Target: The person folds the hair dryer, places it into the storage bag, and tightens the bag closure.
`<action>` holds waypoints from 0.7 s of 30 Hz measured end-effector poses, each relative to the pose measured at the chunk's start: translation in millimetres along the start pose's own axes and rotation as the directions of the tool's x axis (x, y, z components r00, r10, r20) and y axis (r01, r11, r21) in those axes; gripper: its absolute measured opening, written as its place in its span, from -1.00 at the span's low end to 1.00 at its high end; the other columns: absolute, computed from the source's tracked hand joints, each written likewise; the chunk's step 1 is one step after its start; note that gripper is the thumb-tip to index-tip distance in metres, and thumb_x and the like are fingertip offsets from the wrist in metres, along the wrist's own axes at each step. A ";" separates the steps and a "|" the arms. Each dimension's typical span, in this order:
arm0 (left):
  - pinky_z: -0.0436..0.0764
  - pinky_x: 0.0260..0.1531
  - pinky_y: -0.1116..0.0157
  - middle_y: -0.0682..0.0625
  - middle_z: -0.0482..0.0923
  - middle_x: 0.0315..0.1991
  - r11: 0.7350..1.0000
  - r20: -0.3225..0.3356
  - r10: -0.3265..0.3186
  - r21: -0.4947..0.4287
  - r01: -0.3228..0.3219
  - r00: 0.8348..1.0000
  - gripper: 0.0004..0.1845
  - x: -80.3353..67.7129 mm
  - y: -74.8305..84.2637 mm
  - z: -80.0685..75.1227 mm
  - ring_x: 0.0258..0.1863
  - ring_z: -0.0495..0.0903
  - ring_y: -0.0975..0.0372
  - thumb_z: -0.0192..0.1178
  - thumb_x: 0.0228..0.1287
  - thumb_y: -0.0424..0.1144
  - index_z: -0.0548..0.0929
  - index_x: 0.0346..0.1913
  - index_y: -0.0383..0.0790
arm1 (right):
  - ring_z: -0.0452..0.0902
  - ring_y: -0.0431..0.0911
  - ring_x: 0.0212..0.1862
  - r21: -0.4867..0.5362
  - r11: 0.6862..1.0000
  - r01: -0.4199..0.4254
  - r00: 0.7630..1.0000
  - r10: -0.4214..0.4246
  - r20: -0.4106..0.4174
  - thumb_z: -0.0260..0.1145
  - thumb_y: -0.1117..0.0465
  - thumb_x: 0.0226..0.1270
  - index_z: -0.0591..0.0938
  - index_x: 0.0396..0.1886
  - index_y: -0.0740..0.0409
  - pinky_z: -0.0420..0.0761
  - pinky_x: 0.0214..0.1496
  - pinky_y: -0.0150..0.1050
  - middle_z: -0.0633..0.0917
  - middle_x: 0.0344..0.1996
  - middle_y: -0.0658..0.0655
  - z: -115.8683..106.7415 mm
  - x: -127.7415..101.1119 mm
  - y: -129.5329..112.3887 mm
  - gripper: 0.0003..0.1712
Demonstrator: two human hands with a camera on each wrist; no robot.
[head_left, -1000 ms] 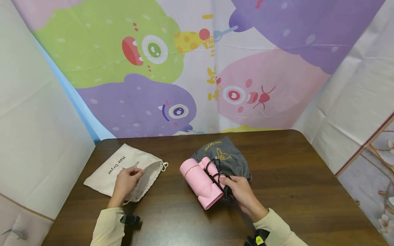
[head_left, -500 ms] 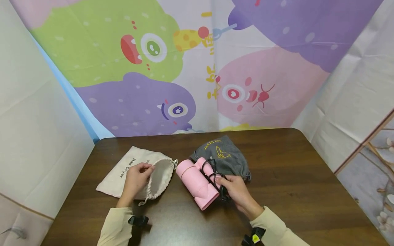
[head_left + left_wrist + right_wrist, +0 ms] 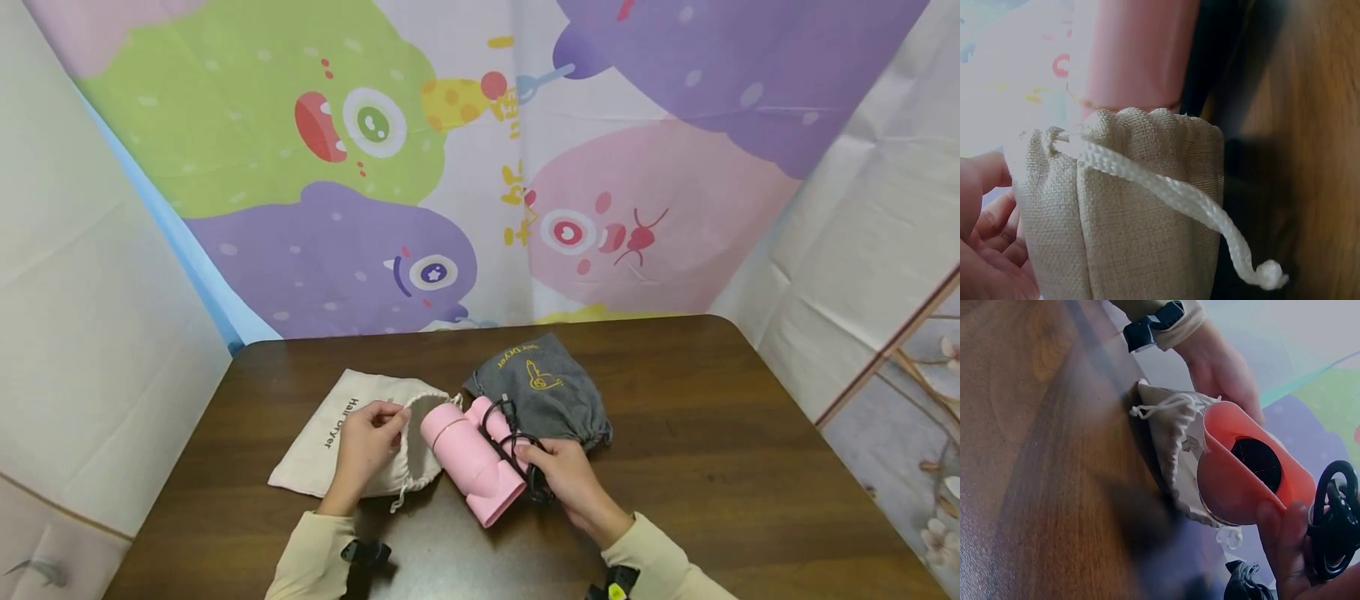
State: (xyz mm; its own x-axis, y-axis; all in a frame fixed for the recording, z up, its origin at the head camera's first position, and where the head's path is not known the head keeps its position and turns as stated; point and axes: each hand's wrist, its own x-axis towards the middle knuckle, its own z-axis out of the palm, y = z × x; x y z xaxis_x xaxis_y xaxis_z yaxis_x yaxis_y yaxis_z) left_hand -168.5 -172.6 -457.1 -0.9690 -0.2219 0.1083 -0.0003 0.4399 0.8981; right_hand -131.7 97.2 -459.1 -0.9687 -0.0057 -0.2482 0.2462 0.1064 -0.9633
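— since the right hand [image 3: 572,482] grips both the pink hair dryer [image 3: 468,454] and its coiled black cord [image 3: 519,454], a loop could snag on the beige pouch [image 3: 352,442].
— yes, and the left hand [image 3: 365,446] only pinches the pouch's mouth; if it sags, the barrel just beside it hits cloth. the grey pouch [image 3: 546,387] lies beyond the dryer on the worktop [image 3: 712,433].

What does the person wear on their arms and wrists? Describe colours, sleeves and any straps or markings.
Both arms wear long cream sleeves. The left hand and right hand are bare, without gloves. At the end of each sleeve sits a black strap; the right one shows a small yellow mark.
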 end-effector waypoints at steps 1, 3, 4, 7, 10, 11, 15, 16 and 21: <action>0.49 -0.59 0.45 0.00 0.58 -0.64 1.000 -0.002 0.002 -0.009 -0.002 1.000 -0.86 -0.9 1.1 1.7 -0.69 0.48 0.36 0.32 0.20 -0.33 0.71 -0.34 -0.41 | 0.34 -0.23 -0.54 -0.003 1.000 -0.002 1.000 0.002 -0.001 0.36 0.22 0.15 0.59 -0.64 0.21 0.38 -0.51 -0.38 0.44 -0.72 -0.10 0.5 0.0 0.5 -0.76; 0.49 -0.60 0.45 -0.02 0.59 -0.63 1.000 -0.006 0.008 -0.020 -0.008 1.000 -0.87 -2.1 3.0 5.0 -0.70 0.49 0.36 0.32 0.19 -0.35 0.71 -0.34 -0.41 | 0.33 -0.23 -0.55 -0.001 1.000 -0.004 1.000 0.004 0.000 0.37 0.22 0.15 0.59 -0.65 0.21 0.38 -0.51 -0.38 0.44 -0.72 -0.10 1.2 0.0 1.4 -0.76; 0.50 -0.60 0.45 -0.03 0.59 -0.63 1.000 -0.006 0.011 -0.024 -0.011 1.000 -0.87 -2.8 4.0 6.3 -0.71 0.49 0.36 0.32 0.19 -0.35 0.71 -0.34 -0.41 | 0.34 -0.23 -0.55 0.002 1.000 -0.003 1.000 0.003 0.002 0.37 0.22 0.14 0.60 -0.65 0.20 0.39 -0.51 -0.38 0.45 -0.72 -0.10 1.5 0.0 1.6 -0.76; 0.50 -0.60 0.45 -0.05 0.61 -0.62 1.000 0.000 0.019 -0.025 -0.019 1.000 -0.87 -4.6 7.2 9.9 -0.70 0.49 0.36 0.33 0.18 -0.35 0.71 -0.34 -0.41 | 0.36 -0.25 -0.56 0.014 1.000 0.002 1.000 -0.002 0.012 0.37 0.23 0.14 0.60 -0.65 0.20 0.40 -0.51 -0.39 0.46 -0.72 -0.10 2.4 -0.3 2.2 -0.77; 0.50 -0.61 0.44 -0.06 0.61 -0.61 0.999 0.011 0.024 -0.039 -0.023 1.000 -0.87 -5.5 9.6 13.2 -0.70 0.49 0.35 0.33 0.18 -0.36 0.71 -0.33 -0.42 | 0.36 -0.26 -0.57 0.020 1.000 0.002 1.000 -0.003 0.021 0.37 0.22 0.13 0.59 -0.66 0.18 0.42 -0.51 -0.40 0.46 -0.73 -0.11 3.1 -0.9 2.9 -0.76; 0.49 -0.62 0.44 -0.06 0.61 -0.61 0.999 0.013 0.024 -0.043 -0.023 1.000 -0.88 -5.6 10.2 14.2 -0.70 0.49 0.35 0.33 0.18 -0.37 0.71 -0.33 -0.42 | 0.36 -0.26 -0.57 0.023 1.000 0.003 1.000 -0.004 0.024 0.37 0.22 0.14 0.58 -0.67 0.18 0.42 -0.51 -0.40 0.46 -0.73 -0.11 3.2 -1.1 3.1 -0.75; 0.46 -0.65 0.44 -0.02 0.59 -0.64 0.998 0.019 0.021 -0.067 -0.020 1.000 -0.88 -6.6 12.4 17.6 -0.72 0.48 0.35 0.33 0.17 -0.37 0.70 -0.34 -0.43 | 0.34 -0.27 -0.58 0.038 0.999 0.007 0.999 -0.008 0.040 0.38 0.23 0.14 0.59 -0.66 0.19 0.40 -0.52 -0.41 0.44 -0.74 -0.12 4.5 -1.8 4.1 -0.76; 0.46 -0.65 0.44 -0.01 0.58 -0.64 0.997 0.019 0.018 -0.073 -0.017 1.000 -0.88 -6.7 12.6 18.3 -0.72 0.48 0.36 0.33 0.17 -0.38 0.70 -0.34 -0.42 | 0.33 -0.27 -0.58 0.041 0.999 0.010 0.999 -0.012 0.044 0.38 0.23 0.14 0.60 -0.65 0.19 0.40 -0.52 -0.41 0.43 -0.74 -0.12 5.0 -2.1 4.5 -0.76; 0.46 -0.65 0.44 -0.02 0.58 -0.65 0.995 0.024 0.022 -0.098 -0.020 0.999 -0.90 -8.5 14.0 21.3 -0.73 0.46 0.37 0.32 0.17 -0.39 0.70 -0.37 -0.42 | 0.35 -0.27 -0.57 0.045 0.999 0.012 0.999 -0.014 0.050 0.36 0.25 0.16 0.64 -0.57 0.27 0.42 -0.51 -0.41 0.45 -0.73 -0.11 8.3 -2.6 5.4 -0.81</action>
State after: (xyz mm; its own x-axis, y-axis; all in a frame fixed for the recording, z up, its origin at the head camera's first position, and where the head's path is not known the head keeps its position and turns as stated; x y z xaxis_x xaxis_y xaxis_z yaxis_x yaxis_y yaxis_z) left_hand -165.5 -146.1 -454.4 -0.9744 -0.1915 0.1180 0.0429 0.3568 0.9332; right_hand -127.6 89.6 -464.4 -0.9693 -0.0571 -0.2393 0.2359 0.0610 -0.9699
